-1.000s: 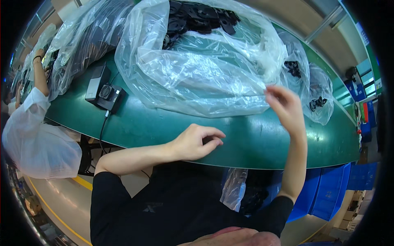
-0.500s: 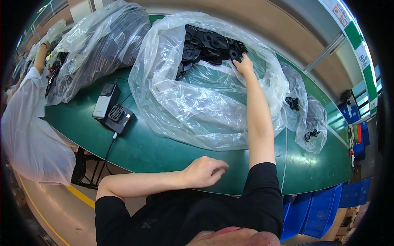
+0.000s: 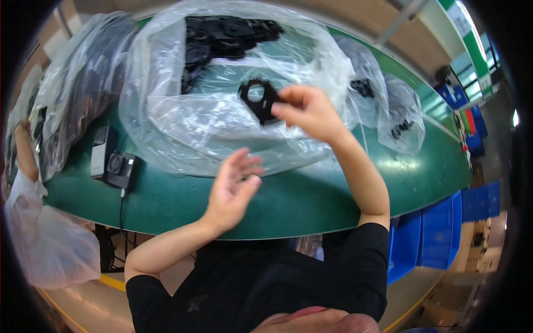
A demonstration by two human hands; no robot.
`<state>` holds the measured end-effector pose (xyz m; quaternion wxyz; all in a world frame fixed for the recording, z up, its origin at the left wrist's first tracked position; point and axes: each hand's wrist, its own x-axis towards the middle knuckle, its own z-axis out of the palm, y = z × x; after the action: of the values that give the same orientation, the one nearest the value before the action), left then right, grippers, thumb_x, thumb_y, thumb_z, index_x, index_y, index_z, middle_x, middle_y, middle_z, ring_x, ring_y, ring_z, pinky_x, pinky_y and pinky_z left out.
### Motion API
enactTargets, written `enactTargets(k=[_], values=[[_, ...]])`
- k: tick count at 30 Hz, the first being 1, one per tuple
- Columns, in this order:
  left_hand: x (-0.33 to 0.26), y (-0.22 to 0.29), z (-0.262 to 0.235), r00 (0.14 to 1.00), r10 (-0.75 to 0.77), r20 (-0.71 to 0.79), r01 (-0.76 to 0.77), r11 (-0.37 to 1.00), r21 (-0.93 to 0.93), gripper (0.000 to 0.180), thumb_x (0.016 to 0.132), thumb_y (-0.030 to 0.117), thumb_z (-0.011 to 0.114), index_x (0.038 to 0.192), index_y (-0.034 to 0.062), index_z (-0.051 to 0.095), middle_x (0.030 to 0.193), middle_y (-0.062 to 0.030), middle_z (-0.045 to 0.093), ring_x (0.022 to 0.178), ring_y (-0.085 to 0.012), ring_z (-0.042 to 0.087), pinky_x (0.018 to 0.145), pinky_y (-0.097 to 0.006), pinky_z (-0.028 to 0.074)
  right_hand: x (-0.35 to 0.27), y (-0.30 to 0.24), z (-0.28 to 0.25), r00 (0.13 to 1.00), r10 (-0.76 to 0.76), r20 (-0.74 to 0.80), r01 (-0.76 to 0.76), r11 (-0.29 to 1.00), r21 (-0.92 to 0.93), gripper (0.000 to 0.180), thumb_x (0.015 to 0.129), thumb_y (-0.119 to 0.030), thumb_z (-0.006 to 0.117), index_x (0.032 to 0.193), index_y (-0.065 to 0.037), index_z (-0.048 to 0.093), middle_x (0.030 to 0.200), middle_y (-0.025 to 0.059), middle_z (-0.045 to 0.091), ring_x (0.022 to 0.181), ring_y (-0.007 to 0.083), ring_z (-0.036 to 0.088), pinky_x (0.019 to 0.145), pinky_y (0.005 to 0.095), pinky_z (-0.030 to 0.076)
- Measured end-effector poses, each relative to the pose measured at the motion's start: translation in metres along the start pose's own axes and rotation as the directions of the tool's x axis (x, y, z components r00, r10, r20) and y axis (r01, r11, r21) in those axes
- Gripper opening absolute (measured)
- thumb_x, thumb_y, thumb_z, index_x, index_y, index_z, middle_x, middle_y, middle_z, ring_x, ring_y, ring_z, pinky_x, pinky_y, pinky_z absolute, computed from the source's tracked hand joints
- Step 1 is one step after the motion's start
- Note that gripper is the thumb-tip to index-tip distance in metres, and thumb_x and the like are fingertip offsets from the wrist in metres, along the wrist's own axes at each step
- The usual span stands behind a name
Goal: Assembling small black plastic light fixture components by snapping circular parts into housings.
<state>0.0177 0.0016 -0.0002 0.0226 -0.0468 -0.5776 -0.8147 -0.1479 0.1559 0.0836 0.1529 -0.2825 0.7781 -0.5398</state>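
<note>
Between the thumb and fingers of my right hand [image 3: 308, 111] is a flat black plastic part [image 3: 265, 112] with a large round hole near one end. I hold it above the near side of a big clear plastic bag [image 3: 161, 119], whose mouth is spread wide on the table. Inside the bag's far left part lies a pile of similar black parts [image 3: 222, 39]. My left hand [image 3: 233, 186] is raised over the table by the near rim of the bag, fingers apart and nothing in it.
A grey-and-black boxy device [image 3: 114, 164] with a cable stands on the green table [image 3: 183, 202] at left. To the right lie smaller bags [image 3: 402, 119] of black parts. Blue bins [image 3: 436, 233] sit beyond the table's right end. Another person's arm [image 3: 26, 152] works at far left.
My right hand has drawn back from the pile toward me, bringing out a black part. My left hand has risen toward the bag and its fingers have spread. The head view has shifted.
</note>
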Motion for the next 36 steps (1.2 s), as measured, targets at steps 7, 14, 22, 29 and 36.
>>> enactTargets(k=[7,14,22,29,36], values=[[-0.002,0.001,0.005,0.988,-0.088,0.127,0.096,0.994,-0.061,0.03,0.094,0.015,0.048,0.119,-0.0014,0.048,0.107,-0.0104,0.059,0.102,-0.0164,0.055,0.09,-0.032,0.043,-0.126,0.001,0.025,0.942,0.193,0.275,-0.234,0.964,0.124,0.015,0.083,-0.011,0.064,0.089,0.003,0.06,0.074,0.0037,0.063,0.058,0.0074,0.059,0.052,0.0212,0.046],[0.001,0.002,0.006,0.945,-0.319,0.068,0.324,0.942,-0.084,0.021,0.092,0.017,0.054,0.104,0.0011,0.058,0.093,-0.0042,0.064,0.081,-0.0086,0.061,0.067,-0.025,0.05,-0.098,0.074,-0.086,0.869,-0.085,-0.487,-0.005,0.983,-0.182,0.017,0.085,-0.014,0.059,0.089,0.0,0.067,0.071,0.0037,0.064,0.065,0.0078,0.059,0.057,0.0231,0.045],[0.007,-0.007,0.007,0.909,-0.401,0.11,0.407,0.913,-0.036,0.02,0.091,0.018,0.055,0.104,0.0035,0.057,0.09,-0.0027,0.062,0.079,-0.0081,0.06,0.066,-0.024,0.048,-0.015,0.185,-0.238,0.669,-0.431,-0.606,-0.353,0.533,-0.769,0.028,0.081,-0.016,0.054,0.102,-0.001,0.063,0.093,0.0199,0.065,0.089,0.0349,0.062,0.077,0.0398,0.047],[0.008,-0.003,0.011,0.899,-0.406,0.162,0.41,0.912,0.012,0.019,0.091,0.017,0.054,0.102,0.0022,0.058,0.089,-0.0019,0.062,0.075,-0.0056,0.057,0.064,-0.021,0.045,0.01,0.198,-0.309,0.627,-0.114,-0.77,-0.543,0.645,-0.538,0.029,0.077,-0.018,0.057,0.1,-0.004,0.066,0.09,0.0188,0.066,0.085,0.0295,0.064,0.077,0.0352,0.047],[0.007,-0.005,0.013,0.915,-0.357,0.187,0.342,0.933,0.11,0.018,0.091,0.016,0.054,0.099,0.0008,0.06,0.079,0.0009,0.06,0.067,-0.0015,0.047,0.06,-0.018,0.037,0.031,0.194,-0.267,0.708,-0.118,-0.697,-0.594,0.434,-0.677,0.026,0.078,-0.017,0.055,0.099,-0.007,0.066,0.103,0.0173,0.063,0.097,0.0362,0.059,0.086,0.0418,0.045]])
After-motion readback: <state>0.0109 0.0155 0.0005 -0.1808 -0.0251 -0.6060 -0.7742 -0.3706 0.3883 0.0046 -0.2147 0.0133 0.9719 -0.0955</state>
